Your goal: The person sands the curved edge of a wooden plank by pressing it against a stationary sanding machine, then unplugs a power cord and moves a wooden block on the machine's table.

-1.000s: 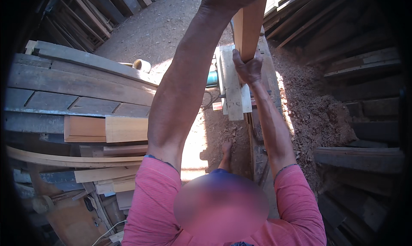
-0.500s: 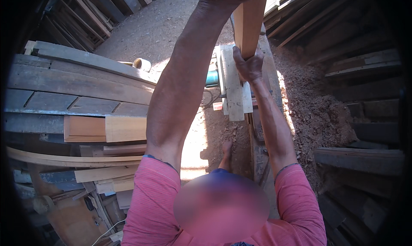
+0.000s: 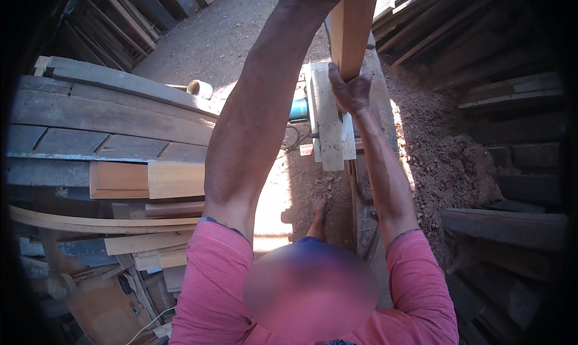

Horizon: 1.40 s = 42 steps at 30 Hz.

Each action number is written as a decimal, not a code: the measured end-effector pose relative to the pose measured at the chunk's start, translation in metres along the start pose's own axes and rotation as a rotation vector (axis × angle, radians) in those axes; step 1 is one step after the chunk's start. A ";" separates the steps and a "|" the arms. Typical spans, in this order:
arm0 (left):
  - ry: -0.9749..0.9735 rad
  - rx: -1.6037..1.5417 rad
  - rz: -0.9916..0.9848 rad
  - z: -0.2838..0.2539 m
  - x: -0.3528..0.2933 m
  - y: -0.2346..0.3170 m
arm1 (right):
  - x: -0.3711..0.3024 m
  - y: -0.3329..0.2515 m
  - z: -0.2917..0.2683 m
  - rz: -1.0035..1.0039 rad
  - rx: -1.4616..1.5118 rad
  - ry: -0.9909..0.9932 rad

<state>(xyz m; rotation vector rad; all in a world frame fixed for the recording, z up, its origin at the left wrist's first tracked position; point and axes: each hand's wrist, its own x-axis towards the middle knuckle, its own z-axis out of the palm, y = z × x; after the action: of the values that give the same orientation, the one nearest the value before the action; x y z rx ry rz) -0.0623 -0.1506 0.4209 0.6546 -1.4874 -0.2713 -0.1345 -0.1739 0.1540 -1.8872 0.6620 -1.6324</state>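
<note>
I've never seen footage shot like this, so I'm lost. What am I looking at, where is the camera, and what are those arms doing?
The camera sits on a person's head and looks down through a wide fisheye lens, so straight edges curve near the rim. There is no machine arm: the two bare arms rising from the pink sleeves are the person's own.

The right hand grips a wooden board that runs up out of the picture. The left arm reaches up along it, but the left hand itself is cut off at the top edge, so its grip cannot be seen.

Under the board is a pale wooden bench with a teal part at its side. Sawdust is heaped on the right, stacked planks lie on the left, and a bare foot stands on the dirt.
</note>
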 end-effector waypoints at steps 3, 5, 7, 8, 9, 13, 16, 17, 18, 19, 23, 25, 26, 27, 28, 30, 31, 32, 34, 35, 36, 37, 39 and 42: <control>0.012 0.088 -0.020 0.000 0.000 -0.003 | -0.001 -0.004 0.000 0.130 0.029 -0.025; -0.022 0.064 0.034 0.001 -0.001 -0.005 | 0.000 0.000 0.000 0.130 0.022 -0.038; 0.001 0.090 0.084 0.006 -0.004 -0.006 | 0.000 0.005 -0.001 0.131 0.011 -0.048; 0.017 0.108 0.100 0.006 -0.003 -0.007 | 0.001 0.005 0.000 0.105 -0.002 -0.042; 0.034 0.127 0.116 0.006 -0.002 -0.007 | 0.001 0.006 0.000 0.080 -0.015 -0.037; 0.050 0.017 -0.002 0.001 0.003 -0.013 | 0.001 0.002 0.003 0.078 -0.007 -0.004; 0.040 0.002 0.010 -0.002 0.003 -0.013 | 0.002 0.002 0.004 0.191 0.059 -0.031; 0.029 0.004 0.003 -0.002 0.004 -0.012 | 0.003 0.004 0.004 0.137 -0.006 -0.028; 0.029 0.003 0.003 -0.002 0.004 -0.011 | 0.003 0.006 0.004 0.083 -0.071 -0.025; 0.031 0.004 0.006 -0.002 0.004 -0.010 | 0.003 0.008 0.003 0.083 -0.072 -0.026; 0.027 0.012 0.014 -0.006 0.007 -0.014 | 0.008 0.008 0.007 0.050 -0.021 -0.005; 0.026 0.019 0.019 -0.007 0.008 -0.016 | 0.009 0.012 0.008 0.024 -0.024 -0.007; 0.024 0.018 0.018 -0.007 0.008 -0.017 | 0.009 0.013 0.008 0.021 -0.041 -0.022; 0.021 0.018 0.020 -0.007 0.009 -0.018 | 0.009 0.014 0.008 0.018 -0.057 -0.037; 0.023 0.016 0.020 -0.007 0.009 -0.018 | 0.008 0.015 0.008 0.018 -0.057 -0.037; 0.023 0.016 0.021 -0.008 0.010 -0.020 | 0.009 0.014 0.009 0.041 -0.042 -0.028; 0.022 0.016 0.023 -0.008 0.010 -0.020 | 0.009 0.014 0.009 0.040 -0.041 -0.028; 0.020 0.017 0.023 -0.009 0.011 -0.020 | 0.008 0.014 0.010 0.041 -0.051 -0.019; 0.019 0.020 0.024 -0.010 0.011 -0.021 | 0.009 0.014 0.013 0.041 -0.059 -0.010; 0.018 0.019 0.025 -0.009 0.010 -0.021 | 0.010 0.015 0.013 0.035 -0.057 -0.003; 0.018 0.015 0.026 -0.009 0.011 -0.022 | 0.011 0.016 0.013 0.029 -0.056 0.005; 0.015 0.014 0.030 -0.008 0.012 -0.023 | 0.011 0.017 0.013 0.030 -0.057 0.005; 0.015 0.017 0.034 -0.010 0.012 -0.024 | 0.013 0.018 0.014 0.014 -0.070 0.019; 0.015 0.019 0.038 -0.011 0.013 -0.027 | 0.015 0.020 0.015 0.008 -0.093 -0.006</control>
<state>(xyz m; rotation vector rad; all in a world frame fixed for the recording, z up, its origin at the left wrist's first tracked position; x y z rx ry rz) -0.0446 -0.1766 0.4176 0.6416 -1.4876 -0.2233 -0.1180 -0.1972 0.1490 -1.9520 0.7540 -1.6158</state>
